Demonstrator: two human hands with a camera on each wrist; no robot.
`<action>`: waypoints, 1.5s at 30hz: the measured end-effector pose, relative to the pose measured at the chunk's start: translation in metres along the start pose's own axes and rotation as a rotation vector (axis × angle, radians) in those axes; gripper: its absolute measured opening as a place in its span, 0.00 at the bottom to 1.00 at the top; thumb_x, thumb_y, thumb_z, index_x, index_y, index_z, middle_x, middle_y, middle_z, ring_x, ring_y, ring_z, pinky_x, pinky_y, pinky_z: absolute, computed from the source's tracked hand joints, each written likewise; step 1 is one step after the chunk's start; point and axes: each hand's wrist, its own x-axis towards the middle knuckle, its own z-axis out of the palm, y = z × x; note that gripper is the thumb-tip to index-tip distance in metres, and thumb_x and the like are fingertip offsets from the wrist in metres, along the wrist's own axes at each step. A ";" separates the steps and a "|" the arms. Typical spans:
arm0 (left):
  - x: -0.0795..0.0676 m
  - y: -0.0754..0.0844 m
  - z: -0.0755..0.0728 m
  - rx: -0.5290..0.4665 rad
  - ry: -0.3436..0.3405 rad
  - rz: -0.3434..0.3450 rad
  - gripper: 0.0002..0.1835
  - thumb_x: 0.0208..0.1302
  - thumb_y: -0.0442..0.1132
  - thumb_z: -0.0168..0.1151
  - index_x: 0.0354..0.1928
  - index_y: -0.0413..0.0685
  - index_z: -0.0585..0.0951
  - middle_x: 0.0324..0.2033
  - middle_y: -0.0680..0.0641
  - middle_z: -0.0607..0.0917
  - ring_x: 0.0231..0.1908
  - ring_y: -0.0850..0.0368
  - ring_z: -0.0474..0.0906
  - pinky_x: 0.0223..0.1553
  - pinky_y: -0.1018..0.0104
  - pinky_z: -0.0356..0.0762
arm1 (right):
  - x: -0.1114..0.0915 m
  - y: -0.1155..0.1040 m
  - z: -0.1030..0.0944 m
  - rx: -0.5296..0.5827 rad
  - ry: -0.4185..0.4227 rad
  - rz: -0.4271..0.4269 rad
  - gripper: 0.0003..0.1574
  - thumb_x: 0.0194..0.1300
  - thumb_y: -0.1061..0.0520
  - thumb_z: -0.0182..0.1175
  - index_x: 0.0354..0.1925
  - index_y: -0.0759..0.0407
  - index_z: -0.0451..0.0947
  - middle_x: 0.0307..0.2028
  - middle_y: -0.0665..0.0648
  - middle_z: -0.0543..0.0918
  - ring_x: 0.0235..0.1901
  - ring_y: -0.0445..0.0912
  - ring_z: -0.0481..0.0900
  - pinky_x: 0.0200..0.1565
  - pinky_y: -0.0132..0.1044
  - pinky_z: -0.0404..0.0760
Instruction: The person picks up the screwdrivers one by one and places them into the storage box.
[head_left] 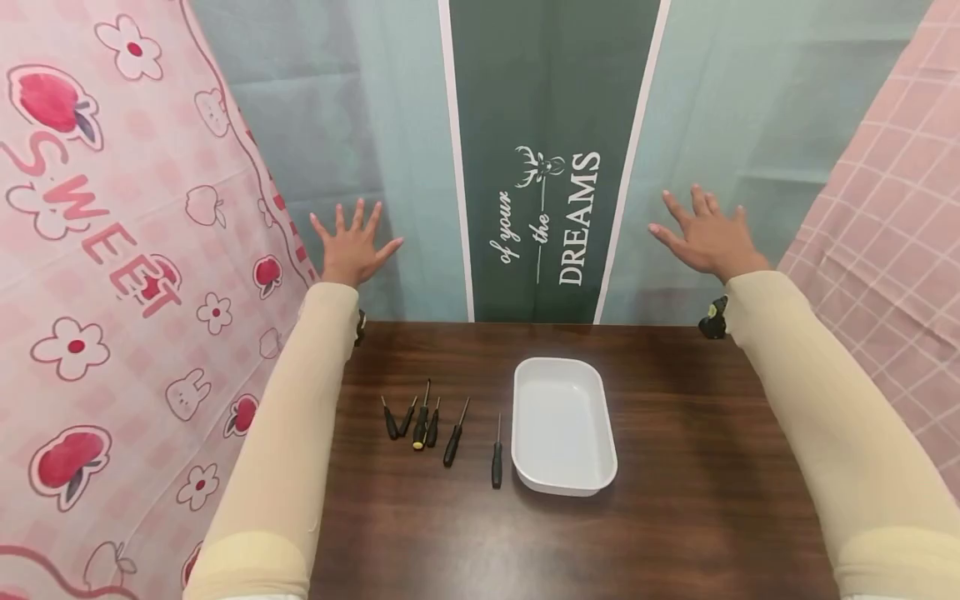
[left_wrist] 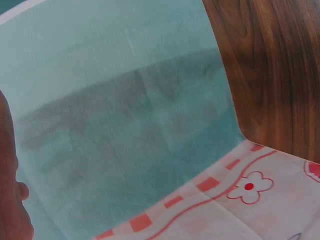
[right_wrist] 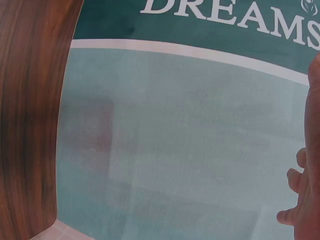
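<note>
The left hand [head_left: 354,248], spread and empty, was nearer than the similarly spread right hand [head_left: 708,240] to six screwdrivers [head_left: 452,448], which lay closer in and to its right on the counter [head_left: 420,533], shafts pointing roughly away, left of a white tray [head_left: 564,429].

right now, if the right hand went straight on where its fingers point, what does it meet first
Probably the pale blue-green panel of the hanging cloth; nothing shows between it and the right hand in the head view, though the gap is hard to judge.
</note>
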 end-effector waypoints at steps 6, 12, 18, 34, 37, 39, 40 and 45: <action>-0.001 0.006 0.000 -0.026 0.043 -0.013 0.47 0.70 0.76 0.29 0.82 0.59 0.40 0.80 0.44 0.40 0.77 0.32 0.34 0.62 0.23 0.18 | -0.004 -0.001 -0.003 0.050 -0.019 0.011 0.51 0.73 0.22 0.27 0.80 0.44 0.29 0.77 0.72 0.28 0.76 0.71 0.30 0.62 0.80 0.31; -0.006 0.011 0.004 -0.053 0.099 -0.047 0.45 0.73 0.72 0.35 0.82 0.57 0.43 0.80 0.42 0.43 0.77 0.33 0.39 0.63 0.26 0.16 | -0.007 0.001 0.001 0.074 -0.020 0.019 0.51 0.73 0.22 0.26 0.80 0.43 0.26 0.77 0.70 0.24 0.76 0.69 0.27 0.62 0.79 0.29; -0.010 0.019 0.006 -0.101 0.111 -0.046 0.45 0.73 0.73 0.32 0.81 0.55 0.48 0.80 0.41 0.42 0.78 0.34 0.39 0.65 0.29 0.16 | -0.019 0.009 0.011 0.075 -0.002 0.024 0.51 0.74 0.24 0.27 0.80 0.45 0.27 0.77 0.68 0.24 0.76 0.68 0.26 0.62 0.79 0.31; -0.033 0.028 0.023 -0.216 0.146 -0.125 0.47 0.70 0.76 0.25 0.81 0.55 0.49 0.79 0.39 0.40 0.78 0.37 0.36 0.71 0.32 0.28 | -0.054 -0.012 0.025 0.093 0.055 0.021 0.52 0.76 0.27 0.29 0.80 0.52 0.24 0.78 0.69 0.26 0.77 0.67 0.31 0.65 0.76 0.35; -0.041 0.031 0.026 -0.218 0.162 -0.122 0.47 0.71 0.75 0.26 0.81 0.54 0.51 0.79 0.37 0.42 0.78 0.39 0.35 0.71 0.32 0.28 | -0.061 -0.019 0.030 0.087 0.084 0.003 0.52 0.77 0.28 0.30 0.80 0.54 0.25 0.78 0.69 0.28 0.77 0.66 0.32 0.66 0.75 0.37; -0.048 0.034 0.029 -0.222 0.160 -0.119 0.46 0.71 0.75 0.25 0.81 0.54 0.50 0.79 0.36 0.42 0.78 0.40 0.33 0.71 0.33 0.27 | -0.065 -0.025 0.033 0.091 0.101 -0.008 0.52 0.77 0.29 0.32 0.80 0.54 0.25 0.78 0.68 0.28 0.78 0.65 0.33 0.66 0.75 0.37; -0.051 0.036 0.031 -0.224 0.163 -0.116 0.46 0.71 0.75 0.25 0.81 0.54 0.50 0.79 0.36 0.43 0.79 0.39 0.33 0.71 0.33 0.28 | -0.068 -0.029 0.034 0.094 0.106 -0.012 0.52 0.77 0.29 0.32 0.80 0.54 0.25 0.79 0.67 0.28 0.78 0.64 0.33 0.67 0.74 0.37; -0.061 0.050 0.037 -0.233 0.168 -0.090 0.46 0.72 0.74 0.27 0.81 0.54 0.50 0.79 0.35 0.45 0.79 0.39 0.36 0.71 0.33 0.30 | -0.082 -0.042 0.037 0.101 0.139 -0.019 0.51 0.78 0.30 0.34 0.80 0.51 0.25 0.79 0.65 0.29 0.78 0.62 0.34 0.68 0.72 0.37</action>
